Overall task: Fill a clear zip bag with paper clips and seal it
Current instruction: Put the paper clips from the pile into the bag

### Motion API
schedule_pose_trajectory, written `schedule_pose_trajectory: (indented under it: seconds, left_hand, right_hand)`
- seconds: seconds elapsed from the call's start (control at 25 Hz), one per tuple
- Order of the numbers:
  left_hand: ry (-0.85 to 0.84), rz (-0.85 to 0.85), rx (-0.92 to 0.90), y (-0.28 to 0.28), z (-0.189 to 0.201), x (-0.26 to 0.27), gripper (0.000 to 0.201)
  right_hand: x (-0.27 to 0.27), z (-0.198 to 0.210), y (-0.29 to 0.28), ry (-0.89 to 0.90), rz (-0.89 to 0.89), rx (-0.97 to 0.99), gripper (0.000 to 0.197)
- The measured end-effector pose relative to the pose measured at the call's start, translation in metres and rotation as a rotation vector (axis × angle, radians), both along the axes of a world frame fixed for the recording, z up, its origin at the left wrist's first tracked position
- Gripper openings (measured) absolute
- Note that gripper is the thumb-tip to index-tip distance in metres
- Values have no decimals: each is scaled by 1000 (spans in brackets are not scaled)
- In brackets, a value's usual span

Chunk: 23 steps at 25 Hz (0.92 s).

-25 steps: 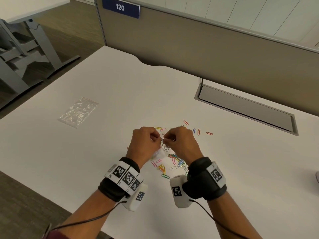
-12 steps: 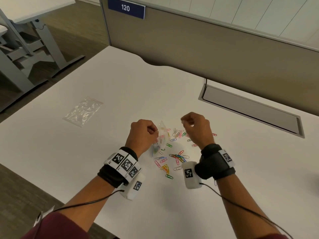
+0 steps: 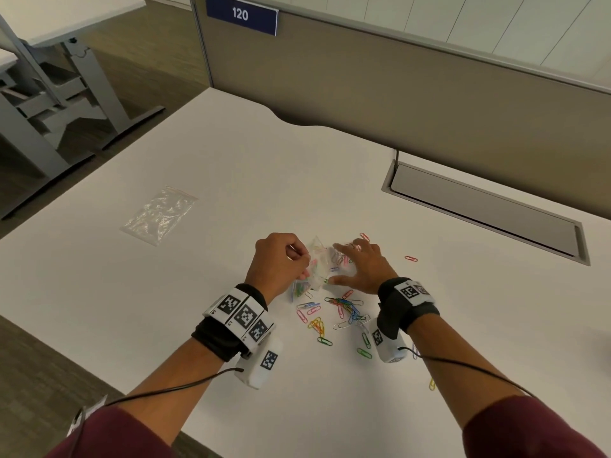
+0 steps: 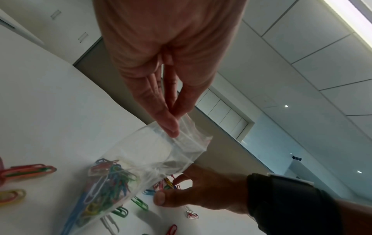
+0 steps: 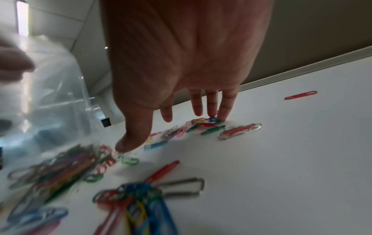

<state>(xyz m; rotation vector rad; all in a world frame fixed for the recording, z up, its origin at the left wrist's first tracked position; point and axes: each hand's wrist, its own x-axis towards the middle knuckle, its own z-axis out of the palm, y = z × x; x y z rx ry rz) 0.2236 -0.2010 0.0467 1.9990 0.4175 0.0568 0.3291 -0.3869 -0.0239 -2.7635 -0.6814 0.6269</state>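
My left hand (image 3: 284, 262) pinches the rim of a small clear zip bag (image 3: 314, 266), held upright with its mouth open and its bottom on the white table (image 3: 198, 292). The left wrist view shows thumb and fingers (image 4: 169, 125) pinching the bag (image 4: 145, 152), with several coloured paper clips (image 4: 108, 179) inside. My right hand (image 3: 358, 266) is spread, palm down, over loose paper clips (image 3: 344, 307) right of the bag. Its fingertips (image 5: 223, 116) touch a cluster of clips (image 5: 205, 125) on the table. More clips (image 5: 141, 195) lie nearer the wrist.
A second clear bag (image 3: 160, 214) lies flat at the table's left. A grey cable tray lid (image 3: 479, 209) is set into the table at the back right, below a tan partition (image 3: 396, 94). One red clip (image 3: 411, 258) lies apart to the right.
My right hand left the bag's mouth, swung right, then opened and came down flat on the loose clips. The left hand kept its pinch on the bag.
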Motion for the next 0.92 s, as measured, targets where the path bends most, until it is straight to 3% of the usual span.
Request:
schedule_pose_trajectory:
  seconds: [0.08,0.24,0.44,0.56,0.64,0.72,0.8,0.92]
  left_hand:
    - [15,-5,-11,-4,0,1,2]
    - [34,-25,-14,-10,1,4,3]
    - [46,-49,-17,-17,-4,6,3]
    - [64,-49,-25,-24,-7,7,3]
    - [78,-50,-34,-28,-9,9,4]
    - [86,-56,-31,-31,-11,10,4]
    - [91,-60,-18,-35,-12,11,4]
    - [97,-57,-6,-38,-11,12,7]
  right_hand:
    - [-6,-8,3,-63,62,-27,68]
    - [-13,-19,2,-186,4,191,23]
    - [-15,-20,-6,-220,15,137,16]
    - [-15,-13,-14,-99,-258,339,17]
    - [-18,-4,-20,15,-486,564,11]
    - [-26,13,-22,152,-602,811,10]
    - [-33,34,-20,291,-586,998,13]
    - [-38,55,-13,389,-462,947,14]
